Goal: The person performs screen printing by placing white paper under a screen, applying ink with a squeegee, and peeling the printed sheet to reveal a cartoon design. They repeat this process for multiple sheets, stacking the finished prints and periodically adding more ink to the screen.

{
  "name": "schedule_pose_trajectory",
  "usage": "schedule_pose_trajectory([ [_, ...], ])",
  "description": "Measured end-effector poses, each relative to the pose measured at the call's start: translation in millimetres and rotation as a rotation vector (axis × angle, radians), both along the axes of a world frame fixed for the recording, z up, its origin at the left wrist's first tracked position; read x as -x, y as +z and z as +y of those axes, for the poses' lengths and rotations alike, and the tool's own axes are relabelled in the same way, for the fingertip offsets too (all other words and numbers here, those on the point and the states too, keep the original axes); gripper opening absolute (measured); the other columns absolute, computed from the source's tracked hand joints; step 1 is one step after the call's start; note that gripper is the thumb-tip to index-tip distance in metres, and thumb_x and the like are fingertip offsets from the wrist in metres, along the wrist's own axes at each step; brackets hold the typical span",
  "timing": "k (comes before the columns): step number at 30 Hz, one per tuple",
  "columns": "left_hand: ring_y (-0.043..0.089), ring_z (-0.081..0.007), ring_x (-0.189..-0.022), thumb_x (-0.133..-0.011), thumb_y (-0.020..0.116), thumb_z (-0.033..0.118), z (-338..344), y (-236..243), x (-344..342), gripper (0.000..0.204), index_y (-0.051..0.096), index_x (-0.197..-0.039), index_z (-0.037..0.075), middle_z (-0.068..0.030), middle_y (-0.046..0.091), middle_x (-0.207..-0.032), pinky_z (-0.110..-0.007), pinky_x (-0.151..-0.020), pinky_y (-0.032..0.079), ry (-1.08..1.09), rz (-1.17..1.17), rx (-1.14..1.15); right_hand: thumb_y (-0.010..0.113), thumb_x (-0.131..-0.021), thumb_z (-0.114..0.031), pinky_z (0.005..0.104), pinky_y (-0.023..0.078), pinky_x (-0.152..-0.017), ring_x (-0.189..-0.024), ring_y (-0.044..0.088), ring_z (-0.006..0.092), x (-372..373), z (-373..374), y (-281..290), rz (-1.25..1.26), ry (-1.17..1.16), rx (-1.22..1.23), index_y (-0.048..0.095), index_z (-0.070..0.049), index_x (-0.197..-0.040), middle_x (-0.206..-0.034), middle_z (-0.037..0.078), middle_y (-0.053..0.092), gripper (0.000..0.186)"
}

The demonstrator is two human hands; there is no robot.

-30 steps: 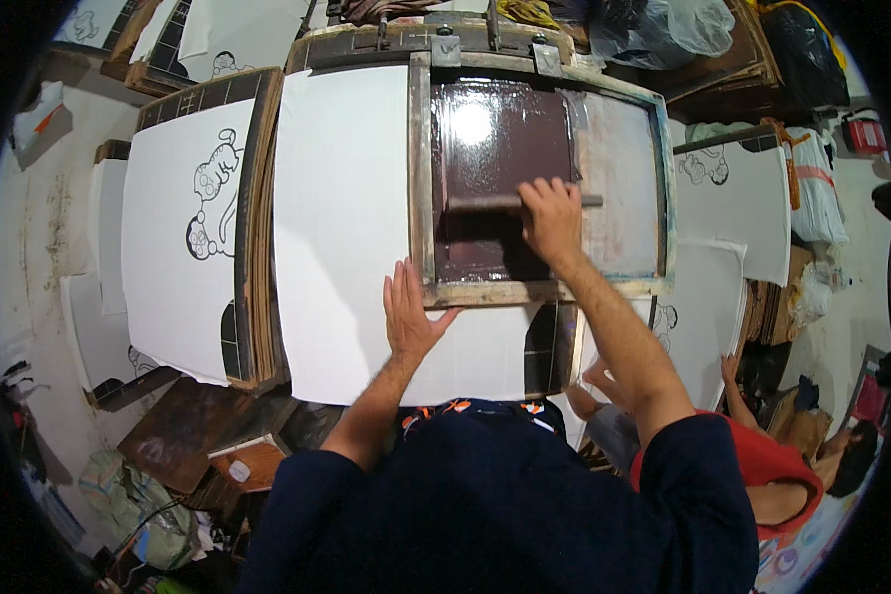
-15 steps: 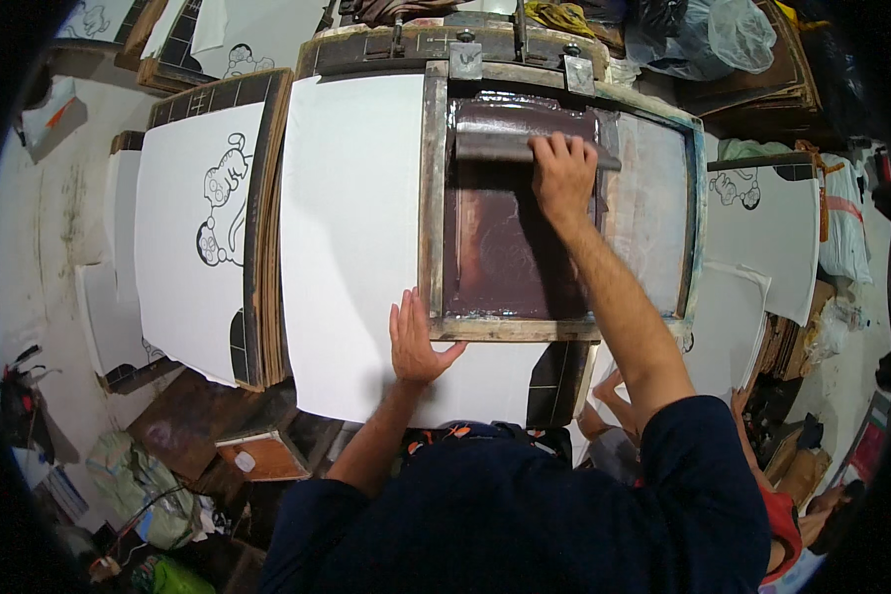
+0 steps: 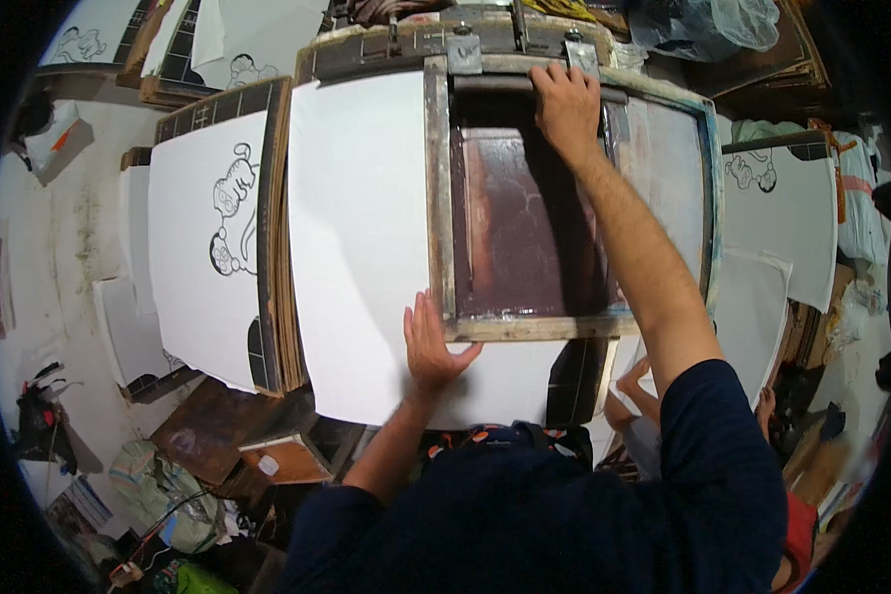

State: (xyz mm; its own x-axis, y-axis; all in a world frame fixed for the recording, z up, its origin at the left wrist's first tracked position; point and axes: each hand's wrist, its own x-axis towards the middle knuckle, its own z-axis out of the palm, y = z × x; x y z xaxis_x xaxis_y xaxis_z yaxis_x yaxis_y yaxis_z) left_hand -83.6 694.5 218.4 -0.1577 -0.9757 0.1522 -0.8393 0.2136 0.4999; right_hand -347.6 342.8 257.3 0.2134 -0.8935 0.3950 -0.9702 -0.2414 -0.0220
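Squeegee (image 3: 525,87) at the wooden screen frame's (image 3: 540,327) far end, right hand (image 3: 567,99) clamped over it; left hand (image 3: 428,346), fingers together, should pin the frame flat on white paper (image 3: 361,247).

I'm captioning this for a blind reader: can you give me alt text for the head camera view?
Seen from above, a person's right hand grips a squeegee at the far end of a wooden printing screen frame, while the left hand presses flat on the white sheet at the frame's near corner. A sheet printed with a black cartoon outline lies to the left.
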Motion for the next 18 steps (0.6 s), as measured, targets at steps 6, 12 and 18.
schedule_pose_trajectory([
  [6,0.033,-0.0438,-0.151,-0.073,0.09,0.04,3.0,-5.0,-2.7,0.12,0.02,-0.158,-0.009,-0.0327,0.033,-0.159,-0.062,-0.123,0.022,-0.002,-0.019,-0.017,0.082,-0.072,-0.011,0.0453,0.044,-0.091,-0.108,0.061,0.027,0.3,66.6,12.8,-0.039,0.036,-0.142,0.064,-0.019,-0.115,-0.108,0.003,0.064,0.048],
  [12,0.026,-0.0372,-0.155,-0.08,0.083,0.047,2.3,-6.8,-3.3,0.116,0.019,-0.159,-0.008,-0.0268,0.033,-0.162,-0.055,-0.127,0.014,-0.003,-0.028,-0.004,0.082,-0.067,-0.008,0.0455,0.041,-0.093,-0.105,0.057,0.0284,-15.8,249.0,27.5,-0.053,-0.01,-0.251,0.064,-0.017,-0.111,-0.104,0.004,0.059,0.049],
  [18,0.025,-0.0355,-0.155,-0.077,0.086,0.039,4.2,-4.6,-5.2,0.117,0.016,-0.16,-0.006,-0.0249,0.031,-0.164,-0.053,-0.128,0.014,-0.001,-0.002,-0.057,0.078,-0.068,-0.001,0.0453,0.04,-0.094,-0.101,0.055,0.0273,-25.3,332.4,22.3,-0.157,-0.018,-0.26,0.065,-0.016,-0.109,-0.1,0.004,0.057,0.046],
])
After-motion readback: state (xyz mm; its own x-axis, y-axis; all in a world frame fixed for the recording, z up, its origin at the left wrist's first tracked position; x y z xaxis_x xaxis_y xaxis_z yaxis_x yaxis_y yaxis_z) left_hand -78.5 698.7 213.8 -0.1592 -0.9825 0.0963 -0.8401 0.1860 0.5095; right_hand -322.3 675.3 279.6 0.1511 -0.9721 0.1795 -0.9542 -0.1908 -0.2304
